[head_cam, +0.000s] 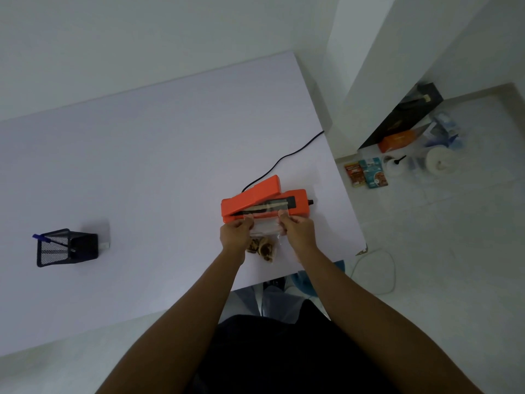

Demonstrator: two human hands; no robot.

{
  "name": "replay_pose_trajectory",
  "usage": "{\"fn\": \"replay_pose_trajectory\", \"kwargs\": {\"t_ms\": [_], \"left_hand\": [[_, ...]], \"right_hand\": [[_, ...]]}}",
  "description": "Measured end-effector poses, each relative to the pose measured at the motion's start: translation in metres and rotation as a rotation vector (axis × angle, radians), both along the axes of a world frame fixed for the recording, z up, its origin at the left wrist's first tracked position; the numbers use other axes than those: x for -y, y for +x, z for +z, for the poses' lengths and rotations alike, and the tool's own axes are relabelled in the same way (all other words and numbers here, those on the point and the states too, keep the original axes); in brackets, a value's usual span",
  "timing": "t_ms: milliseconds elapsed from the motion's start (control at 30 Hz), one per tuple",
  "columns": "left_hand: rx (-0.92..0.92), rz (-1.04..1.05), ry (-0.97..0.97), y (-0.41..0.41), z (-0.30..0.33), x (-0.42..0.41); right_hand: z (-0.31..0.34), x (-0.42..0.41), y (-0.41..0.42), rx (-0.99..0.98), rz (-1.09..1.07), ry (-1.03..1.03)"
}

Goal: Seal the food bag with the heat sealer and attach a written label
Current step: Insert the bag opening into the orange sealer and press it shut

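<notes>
Sealer: orange plastic heat sealer [264,201], lid raised.
Bag: I see the clear plastic food bag [265,231] mouth at its front edge.
Hands: my left hand [235,233] and right hand [298,230] each pinch one bag corner.

Both hands [237,228] [297,230] gripping bag [265,227] at sealer [264,201]

I see the heat sealer [264,200] on the table [142,155], toward its right edge, its cord [284,159] trailing away behind it. The food bag [262,240] lies just in front of the sealer, its top edge at the sealing bar. Far to the left stands a pen holder [66,247] with a pen [45,238] in it.
</notes>
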State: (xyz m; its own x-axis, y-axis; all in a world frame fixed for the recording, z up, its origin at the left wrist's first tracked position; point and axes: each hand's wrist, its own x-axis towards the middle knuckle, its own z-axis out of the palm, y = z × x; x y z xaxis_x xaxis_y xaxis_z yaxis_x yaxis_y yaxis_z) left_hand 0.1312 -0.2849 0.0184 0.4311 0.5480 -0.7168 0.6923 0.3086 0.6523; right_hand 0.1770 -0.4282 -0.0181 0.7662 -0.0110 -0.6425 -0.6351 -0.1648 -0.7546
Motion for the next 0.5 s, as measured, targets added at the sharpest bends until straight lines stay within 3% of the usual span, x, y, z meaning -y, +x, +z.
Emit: {"fn": "replay_pose_trajectory", "kwargs": {"t_ms": [500], "left_hand": [[-0.034,-0.003,0.061,0.0013,0.0066,0.0012]], "right_hand": [[0.0037,-0.0005,-0.0044,0.008,-0.007,0.032]]}}
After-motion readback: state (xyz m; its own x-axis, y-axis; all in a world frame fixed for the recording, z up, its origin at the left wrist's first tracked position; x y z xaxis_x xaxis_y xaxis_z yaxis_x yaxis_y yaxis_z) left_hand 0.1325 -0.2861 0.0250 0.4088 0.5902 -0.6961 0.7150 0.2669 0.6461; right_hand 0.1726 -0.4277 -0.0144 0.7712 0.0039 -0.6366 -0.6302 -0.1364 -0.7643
